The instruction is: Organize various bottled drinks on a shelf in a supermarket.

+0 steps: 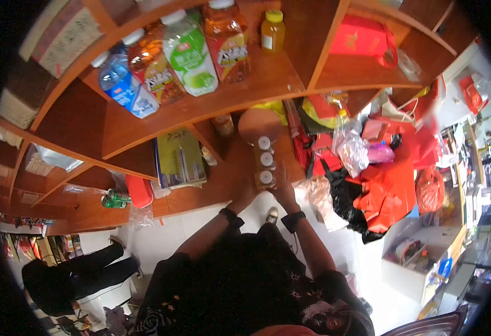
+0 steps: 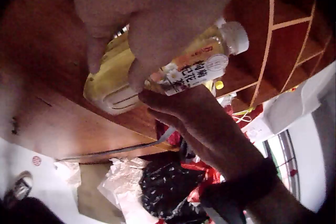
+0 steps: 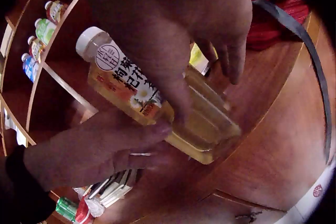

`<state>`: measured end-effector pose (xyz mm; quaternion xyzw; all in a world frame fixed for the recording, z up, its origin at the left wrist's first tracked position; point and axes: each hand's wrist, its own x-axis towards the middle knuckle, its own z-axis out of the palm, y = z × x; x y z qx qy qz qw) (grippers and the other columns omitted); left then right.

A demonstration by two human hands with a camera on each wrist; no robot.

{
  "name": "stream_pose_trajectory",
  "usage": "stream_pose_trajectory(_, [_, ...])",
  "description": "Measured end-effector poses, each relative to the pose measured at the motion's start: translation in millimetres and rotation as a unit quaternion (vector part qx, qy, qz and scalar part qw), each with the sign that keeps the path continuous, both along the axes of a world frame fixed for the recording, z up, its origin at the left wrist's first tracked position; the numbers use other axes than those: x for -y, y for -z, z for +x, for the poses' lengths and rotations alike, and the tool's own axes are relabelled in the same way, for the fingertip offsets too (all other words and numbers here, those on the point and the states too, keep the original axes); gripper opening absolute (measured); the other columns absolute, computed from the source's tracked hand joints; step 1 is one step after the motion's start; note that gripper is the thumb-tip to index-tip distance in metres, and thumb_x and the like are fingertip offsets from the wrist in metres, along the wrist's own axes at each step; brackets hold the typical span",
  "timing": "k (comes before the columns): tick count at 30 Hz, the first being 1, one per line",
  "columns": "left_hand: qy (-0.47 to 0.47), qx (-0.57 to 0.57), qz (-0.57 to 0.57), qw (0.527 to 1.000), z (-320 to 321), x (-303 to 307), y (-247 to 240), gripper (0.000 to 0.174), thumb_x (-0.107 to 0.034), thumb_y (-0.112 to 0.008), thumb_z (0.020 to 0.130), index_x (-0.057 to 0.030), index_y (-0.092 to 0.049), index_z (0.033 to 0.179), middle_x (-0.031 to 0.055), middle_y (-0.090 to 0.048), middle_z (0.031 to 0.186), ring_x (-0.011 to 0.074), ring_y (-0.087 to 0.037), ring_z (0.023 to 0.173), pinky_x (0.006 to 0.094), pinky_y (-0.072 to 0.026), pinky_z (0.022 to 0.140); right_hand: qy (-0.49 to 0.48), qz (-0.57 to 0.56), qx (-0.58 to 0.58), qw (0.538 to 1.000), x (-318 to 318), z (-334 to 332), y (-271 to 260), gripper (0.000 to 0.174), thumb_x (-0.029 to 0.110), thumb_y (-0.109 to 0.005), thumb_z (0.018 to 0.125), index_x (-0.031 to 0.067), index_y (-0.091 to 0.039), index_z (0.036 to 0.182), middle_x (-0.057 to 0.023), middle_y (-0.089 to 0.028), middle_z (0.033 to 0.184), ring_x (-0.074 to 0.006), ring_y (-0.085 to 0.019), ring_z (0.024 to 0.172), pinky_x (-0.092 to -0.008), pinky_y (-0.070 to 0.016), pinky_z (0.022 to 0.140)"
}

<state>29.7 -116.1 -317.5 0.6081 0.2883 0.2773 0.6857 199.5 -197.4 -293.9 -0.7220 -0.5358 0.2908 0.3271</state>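
Note:
Both hands are at a clear tea bottle (image 2: pixel 118 77) with yellow liquid, a white cap and a label with flowers and Chinese characters. In the left wrist view, my left hand (image 2: pixel 163 19) grips it from above, thumb and fingers on either side of its body. My right hand (image 2: pixel 191 113) has its fingertips against the opposite side. The right wrist view shows the thumb of that hand on the front of the bottle (image 3: pixel 199 124), the other fingers reaching behind. From the head view, three white caps (image 1: pixel 265 178) stand in a row between the hands, on the wooden counter.
Large drink bottles (image 1: pixel 189 53) and a small yellow-capped bottle (image 1: pixel 273 33) stand on the shelf above. Books (image 1: pixel 179 159) lean in a lower compartment. Red bags (image 1: pixel 388 190) and black plastic (image 1: pixel 343 193) pile up at right. A person in black (image 1: pixel 83 274) is at lower left.

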Motion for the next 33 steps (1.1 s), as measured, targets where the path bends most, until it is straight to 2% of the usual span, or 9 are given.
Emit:
stream_pose_trajectory(3, [0.04, -0.063, 0.058, 0.996, -3.0, -7.4, 15.7, 0.073, -0.024, -0.086, 0.084, -0.0026, -0.047, 0.142, 0.0173, -0.057, 0.139, 0.0327, -0.058, 0.126, 0.0445, -0.0488, 0.104, -0.018, -0.05, -0.012, 0.999, -16.6, 3.4, 3.0, 0.108, 0.026, -0.092, 0.072, 0.0082, -0.027, 0.157, -0.0274, -0.062, 0.134, -0.0478, -0.061, 0.12, -0.0538, -0.0531, 0.095])
stream_pose_trajectory(7, [0.04, -0.109, 0.154, 0.981, 0.4, -17.7, -10.0, 0.079, -0.025, -0.088, 0.081, -0.0033, -0.045, 0.144, 0.0181, -0.057, 0.139, 0.0339, -0.056, 0.128, 0.0465, -0.0455, 0.107, -0.013, 0.097, 0.058, 0.994, -21.6, 13.3, 21.0, 0.085, 0.03, -0.089, 0.075, 0.0096, -0.041, 0.142, -0.0236, -0.072, 0.108, -0.0473, -0.068, 0.102, -0.0557, -0.055, 0.081])
stream_pose_trajectory(11, [-0.011, -0.159, 0.275, 0.948, 9.8, -20.1, -38.9, 0.086, -0.026, -0.09, 0.078, -0.0039, -0.044, 0.146, 0.0188, -0.056, 0.14, 0.035, -0.053, 0.131, 0.0485, -0.0423, 0.111, -0.029, 0.06, 0.147, 0.987, -25.4, 31.2, 21.2, 0.093, 0.031, -0.092, 0.072, 0.0089, -0.043, 0.148, -0.022, -0.074, 0.104, -0.0449, -0.07, 0.1, -0.0549, -0.0558, 0.08])
stream_pose_trajectory(18, [-0.082, -0.216, 0.329, 0.915, -10.5, -5.8, -54.8, 0.085, -0.027, -0.09, 0.076, -0.0044, -0.046, 0.146, 0.0191, -0.06, 0.135, 0.0349, -0.056, 0.127, 0.0481, -0.0431, 0.11, -0.016, -0.052, 0.068, 0.996, -17.4, 30.2, 0.1, 0.059, 0.027, -0.077, 0.085, 0.0083, -0.057, 0.137, -0.0264, -0.068, 0.123, -0.0461, -0.064, 0.114, -0.0529, -0.0537, 0.09])
stream_pose_trajectory(19, [-0.076, -0.217, 0.316, 0.921, -19.2, -8.2, -51.4, 0.083, -0.027, -0.089, 0.078, -0.0044, -0.047, 0.145, 0.0188, -0.061, 0.133, 0.0344, -0.057, 0.126, 0.0474, -0.0439, 0.109, 0.001, -0.065, 0.13, 0.989, -20.5, 27.8, 10.4, 0.089, 0.029, -0.092, 0.071, 0.0099, -0.045, 0.145, -0.0205, -0.074, 0.101, -0.0438, -0.072, 0.097, -0.0522, -0.0565, 0.084])
stream_pose_trajectory(22, [-0.046, -0.194, 0.257, 0.946, -59.8, -22.0, -41.8, 0.074, -0.026, -0.087, 0.081, -0.0044, -0.05, 0.142, 0.0178, -0.063, 0.13, 0.0327, -0.059, 0.122, 0.0453, -0.0462, 0.106, -0.069, 0.167, 0.015, 0.983, -14.7, 25.1, 20.8, 0.08, 0.025, -0.089, 0.077, 0.0054, -0.046, 0.141, -0.0144, -0.075, 0.099, -0.0321, -0.073, 0.081, -0.0446, -0.0596, 0.074])
stream_pose_trajectory(26, [0.016, -0.17, 0.133, 0.976, -148.5, -41.9, -56.4, 0.063, -0.025, -0.083, 0.086, -0.0043, -0.055, 0.138, 0.0165, -0.066, 0.125, 0.0306, -0.063, 0.117, 0.0425, -0.0492, 0.102, -0.031, -0.169, -0.152, 0.973, 18.2, 48.8, 55.9, 0.064, 0.026, -0.085, 0.086, -0.0004, -0.052, 0.135, -0.0099, -0.074, 0.083, -0.0144, -0.068, 0.063, -0.0268, -0.0538, 0.053])
stream_pose_trajectory(30, [0.036, -0.171, 0.084, 0.981, -227.7, -60.4, -157.8, 0.053, -0.025, -0.079, 0.09, -0.0043, -0.059, 0.135, 0.0152, -0.069, 0.121, 0.0284, -0.067, 0.112, 0.0397, -0.0522, 0.098, -0.155, -0.284, -0.135, 0.936, 16.1, 18.1, 13.8, 0.056, 0.035, -0.079, 0.092, -0.0013, -0.059, 0.129, -0.0127, -0.075, 0.081, -0.0176, -0.069, 0.064, -0.0312, -0.0549, 0.054])
stream_pose_trajectory(33, [-0.042, -0.194, 0.271, 0.942, -244.5, -67.7, -282.5, 0.03, -0.022, -0.069, 0.1, -0.0033, -0.067, 0.124, 0.0109, -0.073, 0.113, 0.0207, -0.069, 0.105, 0.0346, -0.0548, 0.092, -0.343, -0.285, -0.049, 0.894, -17.2, -61.6, -131.0, 0.043, 0.037, -0.069, 0.099, -0.0021, -0.067, 0.118, -0.0156, -0.075, 0.086, -0.0227, -0.071, 0.069, -0.0371, -0.0571, 0.061])
